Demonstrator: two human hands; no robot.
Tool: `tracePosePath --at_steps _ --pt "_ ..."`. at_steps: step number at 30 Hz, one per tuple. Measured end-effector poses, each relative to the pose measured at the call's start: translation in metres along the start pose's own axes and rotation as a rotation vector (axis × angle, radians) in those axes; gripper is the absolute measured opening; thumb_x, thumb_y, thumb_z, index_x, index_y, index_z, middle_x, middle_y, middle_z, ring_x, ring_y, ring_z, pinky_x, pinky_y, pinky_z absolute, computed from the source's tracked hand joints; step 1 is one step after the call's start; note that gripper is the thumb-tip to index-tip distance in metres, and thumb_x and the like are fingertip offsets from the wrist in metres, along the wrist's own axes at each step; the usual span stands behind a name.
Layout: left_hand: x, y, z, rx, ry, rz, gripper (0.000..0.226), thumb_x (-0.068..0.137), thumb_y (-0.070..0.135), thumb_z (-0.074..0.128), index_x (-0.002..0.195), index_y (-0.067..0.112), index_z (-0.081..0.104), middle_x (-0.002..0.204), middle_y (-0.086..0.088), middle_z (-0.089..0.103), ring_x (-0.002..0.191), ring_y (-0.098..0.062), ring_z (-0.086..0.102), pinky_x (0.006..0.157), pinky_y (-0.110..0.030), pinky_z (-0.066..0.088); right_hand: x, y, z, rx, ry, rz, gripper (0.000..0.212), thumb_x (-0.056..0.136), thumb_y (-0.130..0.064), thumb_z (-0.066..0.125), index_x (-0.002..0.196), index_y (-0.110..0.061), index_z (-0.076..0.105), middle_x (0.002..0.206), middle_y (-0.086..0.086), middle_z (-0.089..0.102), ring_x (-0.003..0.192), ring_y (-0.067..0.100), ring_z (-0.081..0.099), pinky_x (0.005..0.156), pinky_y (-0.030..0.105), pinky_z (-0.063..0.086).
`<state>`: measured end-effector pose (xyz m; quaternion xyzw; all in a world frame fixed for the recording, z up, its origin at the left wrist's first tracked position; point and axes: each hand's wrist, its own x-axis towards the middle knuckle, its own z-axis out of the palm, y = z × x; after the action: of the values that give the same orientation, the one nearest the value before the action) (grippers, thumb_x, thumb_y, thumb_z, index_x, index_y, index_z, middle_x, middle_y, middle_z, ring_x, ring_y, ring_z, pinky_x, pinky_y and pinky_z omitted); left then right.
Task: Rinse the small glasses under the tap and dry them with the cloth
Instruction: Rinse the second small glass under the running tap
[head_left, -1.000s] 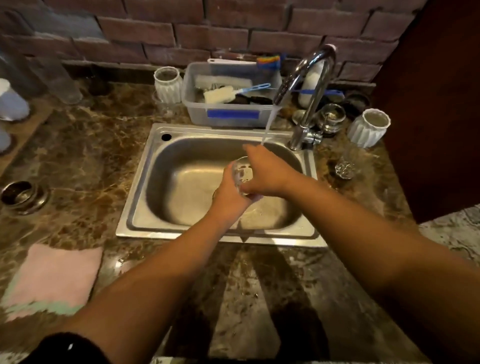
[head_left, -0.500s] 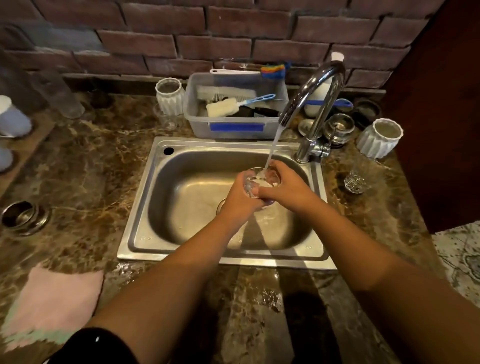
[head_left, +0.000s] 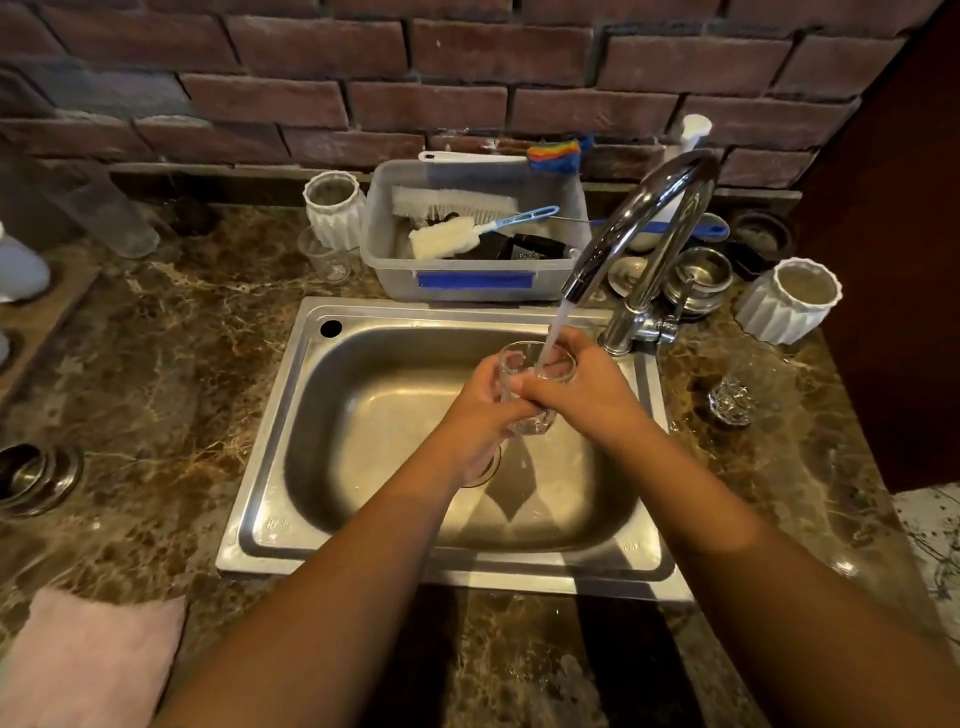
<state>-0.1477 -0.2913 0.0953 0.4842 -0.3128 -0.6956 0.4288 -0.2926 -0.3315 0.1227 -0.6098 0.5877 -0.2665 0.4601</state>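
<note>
A small clear glass (head_left: 535, 364) is held upright over the steel sink (head_left: 311, 415), its mouth under the water stream from the chrome tap (head_left: 644, 218). My left hand (head_left: 480, 405) wraps its left side and my right hand (head_left: 587, 384) grips its right side, thumb across the front. Water runs into the glass. A second small glass (head_left: 740, 389) stands on the counter right of the sink, and a third (head_left: 324, 257) stands behind the sink's left corner. The pink cloth (head_left: 88, 660) lies at the bottom left on the counter.
A plastic tub (head_left: 467, 283) of brushes sits behind the sink. White ribbed cups stand at the back left (head_left: 335, 208) and the right (head_left: 789, 301). Steel bowls (head_left: 698, 278) sit behind the tap; a metal dish (head_left: 31, 478) lies at the far left. Brick wall behind.
The glass was tilted on its side in both hands; now it stands upright under the stream and water pours into it. The view has shifted downward slightly.
</note>
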Motion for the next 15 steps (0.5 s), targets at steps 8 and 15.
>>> tracePosePath --at_steps 8,15 --pt "0.001 -0.014 0.002 -0.636 -0.008 -0.185 0.055 0.090 0.034 0.064 0.142 0.017 0.058 0.141 -0.018 0.061 0.130 -0.037 0.058 0.096 -0.054 0.053 -0.007 -0.006 -0.001 -0.026 0.069 -0.062 0.076 0.066 -0.044 0.088 0.131 -0.025 0.053 0.104 -0.019 0.062 0.097 -0.004 0.059 0.073 0.017 0.046" --pt "0.004 -0.017 0.008 -0.590 0.088 -0.197 0.046 0.099 0.054 0.048 0.103 0.024 0.083 0.111 -0.008 0.078 0.095 -0.021 0.076 0.086 -0.033 0.049 -0.011 -0.013 -0.006 -0.243 0.007 -0.202 0.038 0.082 -0.049 0.073 0.113 -0.029 0.064 0.116 -0.005 0.065 0.108 0.010 0.060 0.081 0.025 0.048"
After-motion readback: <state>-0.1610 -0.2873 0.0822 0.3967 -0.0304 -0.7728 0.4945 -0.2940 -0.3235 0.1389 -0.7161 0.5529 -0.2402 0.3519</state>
